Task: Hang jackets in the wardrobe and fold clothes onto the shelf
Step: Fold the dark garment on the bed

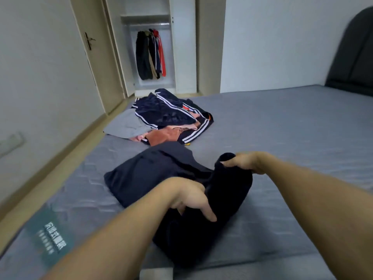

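A dark navy garment (145,178) lies partly folded on the grey mattress (282,134) in front of me. My right hand (244,161) grips a bunched edge of it, lifted off the bed. My left hand (189,197) rests on the cloth lower down, thumb out and fingers tucked into the fabric. Further back lies a pile of clothes (167,116): navy striped track wear, a grey piece and pink and orange pieces. In the open wardrobe (181,47) at the back, several jackets (150,54) hang on the rail.
A closed door (94,57) stands left of the wardrobe. A dark headboard (355,53) is at the right. The wall and a strip of floor (60,158) run along the left of the bed. A shelf (144,17) sits above the rail.
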